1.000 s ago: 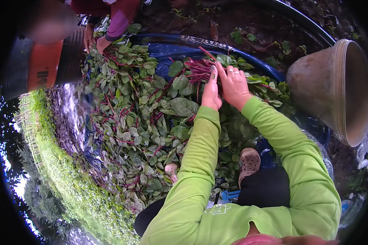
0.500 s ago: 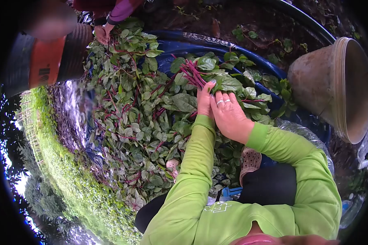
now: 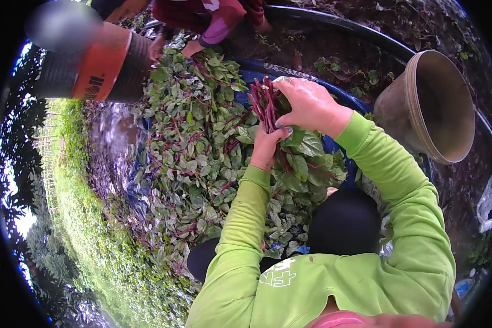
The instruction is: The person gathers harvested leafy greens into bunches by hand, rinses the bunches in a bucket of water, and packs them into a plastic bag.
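The left hand [image 3: 267, 148] is gripping a red-stemmed leafy bundle [image 3: 264, 107]; the right hand [image 3: 310, 106] is curving half-open beside it.

Daylight is falling on an outdoor place, seemingly a farm or vegetable garden. Dark bare soil [image 3: 281, 45] is showing past the edge of a blue sheet [image 3: 254, 75], over which a broad spread of red-stemmed greens [image 3: 194, 164] is lying. A bright band of plants [image 3: 93, 218] is growing along one side, trees [image 3: 44, 243] are standing beyond, and a drum [image 3: 101, 71] and a tub [image 3: 392, 106] are resting near the greens.
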Demonstrator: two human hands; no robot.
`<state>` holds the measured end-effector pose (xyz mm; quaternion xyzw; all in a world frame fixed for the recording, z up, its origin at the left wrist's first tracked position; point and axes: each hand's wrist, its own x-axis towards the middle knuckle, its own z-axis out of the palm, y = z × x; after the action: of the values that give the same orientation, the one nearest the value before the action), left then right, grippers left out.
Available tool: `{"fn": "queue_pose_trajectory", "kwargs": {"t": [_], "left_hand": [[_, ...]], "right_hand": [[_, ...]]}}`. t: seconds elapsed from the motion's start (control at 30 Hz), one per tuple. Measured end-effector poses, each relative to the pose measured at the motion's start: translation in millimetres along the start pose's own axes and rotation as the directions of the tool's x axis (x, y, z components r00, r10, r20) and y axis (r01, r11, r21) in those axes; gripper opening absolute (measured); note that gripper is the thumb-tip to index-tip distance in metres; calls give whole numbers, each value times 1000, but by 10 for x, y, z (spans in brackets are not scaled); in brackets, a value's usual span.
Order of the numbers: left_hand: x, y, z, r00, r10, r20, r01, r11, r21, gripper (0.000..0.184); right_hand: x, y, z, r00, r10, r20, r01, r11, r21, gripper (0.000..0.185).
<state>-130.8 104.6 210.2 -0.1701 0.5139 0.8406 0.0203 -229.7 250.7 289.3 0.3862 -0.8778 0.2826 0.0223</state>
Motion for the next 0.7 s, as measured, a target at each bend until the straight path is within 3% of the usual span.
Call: {"fn": "queue_pose_trajectory", "kwargs": {"t": [0.17, 0.2, 0.3, 0.4, 0.53, 0.6, 0.7], "left_hand": [[-590, 754, -115, 999, 47, 23, -51, 973, 227, 59], [-726, 892, -106, 996, 79, 28, -84, 950, 300, 59], [-1042, 1071, -228, 993, 117, 4, -106, 887, 450, 63], [-1411, 1178, -95, 981, 185, -50, -135, 853, 504, 65], [-1642, 1005, -163, 966, 258, -29, -204, 823, 530, 64], [-1605, 922, -202, 967, 253, -11, -222, 869, 442, 64], [-1672, 962, -133, 968, 252, -3, -236, 909, 344, 62]], "right_hand": [[-134, -682, -536, 991, -134, 5, 133, 979, -157, 36], [-180, -801, -548, 989, -150, 17, 150, 966, -209, 48], [-492, -1208, -586, 953, -246, -178, 178, 928, -329, 47], [-659, -1480, -620, 946, -240, -219, 193, 957, -215, 46], [-725, -1586, -566, 954, -228, -194, 214, 973, -89, 42], [-764, -1620, -565, 952, -223, -209, 220, 975, -36, 39], [-808, -1711, -566, 929, -265, -257, 237, 962, -137, 39]]}}
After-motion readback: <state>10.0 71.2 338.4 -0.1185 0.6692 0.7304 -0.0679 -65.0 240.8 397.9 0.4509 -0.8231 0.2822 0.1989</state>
